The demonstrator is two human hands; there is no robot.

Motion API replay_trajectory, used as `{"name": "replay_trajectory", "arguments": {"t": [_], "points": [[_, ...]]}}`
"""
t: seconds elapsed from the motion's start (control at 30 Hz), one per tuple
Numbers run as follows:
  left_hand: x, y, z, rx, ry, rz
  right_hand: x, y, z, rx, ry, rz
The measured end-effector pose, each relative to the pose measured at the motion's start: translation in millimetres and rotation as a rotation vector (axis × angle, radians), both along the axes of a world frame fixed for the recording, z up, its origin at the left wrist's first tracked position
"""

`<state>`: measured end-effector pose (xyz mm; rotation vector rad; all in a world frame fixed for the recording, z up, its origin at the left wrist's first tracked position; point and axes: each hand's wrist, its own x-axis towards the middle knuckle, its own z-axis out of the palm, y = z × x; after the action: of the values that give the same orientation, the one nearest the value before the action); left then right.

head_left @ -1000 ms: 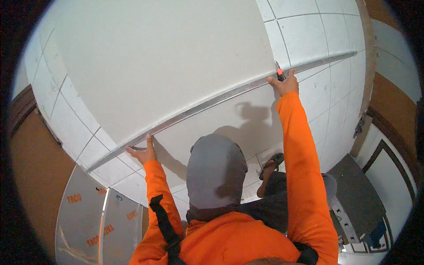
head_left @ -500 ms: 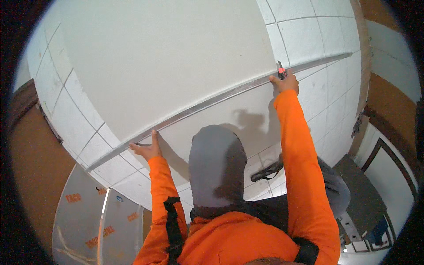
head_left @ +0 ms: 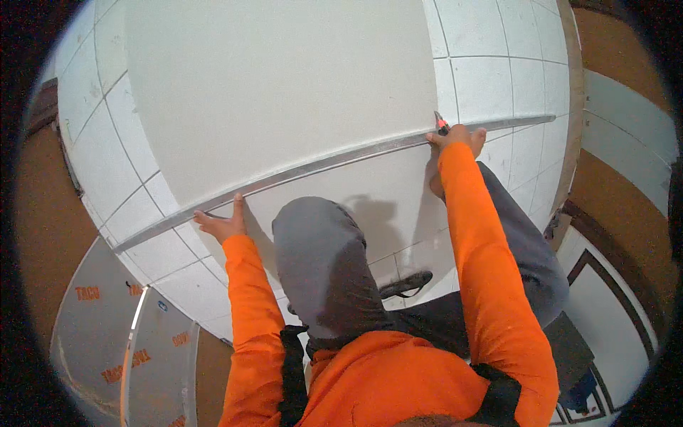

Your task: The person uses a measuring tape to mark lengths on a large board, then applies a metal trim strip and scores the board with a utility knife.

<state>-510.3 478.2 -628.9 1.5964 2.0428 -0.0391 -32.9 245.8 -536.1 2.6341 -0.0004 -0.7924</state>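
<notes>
A long metal straightedge point(head_left: 313, 168) lies across a large pale board point(head_left: 284, 85), reaching past both its sides. My left hand point(head_left: 226, 224) touches the straightedge near the board's left edge, thumb and fingers spread apart. At the right edge of the board, my right hand point(head_left: 455, 136) is closed around a utility knife point(head_left: 442, 127), black with a red-orange part. The knife's tip points away from me, just beyond the straightedge. My right fingers partly hide the handle, and this hand also rests at the bar.
White floor tiles point(head_left: 484, 85) surround the board. My grey-trousered knee point(head_left: 313, 228) is over its near part. A black sandal point(head_left: 407, 285) lies between my legs. Grey sheets with orange print point(head_left: 92, 313) stand at the lower left. A dark box-like piece point(head_left: 569, 349) is at the lower right.
My view has shifted and turned slightly, so the straightedge looks less slanted. My right leg now shows beside my right forearm. Both hands remain at the straightedge, the knife still in the right.
</notes>
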Motion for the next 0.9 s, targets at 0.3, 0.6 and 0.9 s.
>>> {"name": "replay_trajectory", "arguments": {"t": [0.3,0.6,0.9], "points": [[9.0,2.1,4.4,0.028,-0.035,0.008,4.1,-45.8,-36.1,0.004,-0.166,0.183],[11.4,-0.3,-4.5,0.027,0.001,-0.033,15.2,-55.6,-31.9,-0.037,-0.17,0.302],[19.8,7.2,-17.4,0.05,0.137,-0.015,42.1,-79.1,-64.7,0.043,-0.07,0.264]]}}
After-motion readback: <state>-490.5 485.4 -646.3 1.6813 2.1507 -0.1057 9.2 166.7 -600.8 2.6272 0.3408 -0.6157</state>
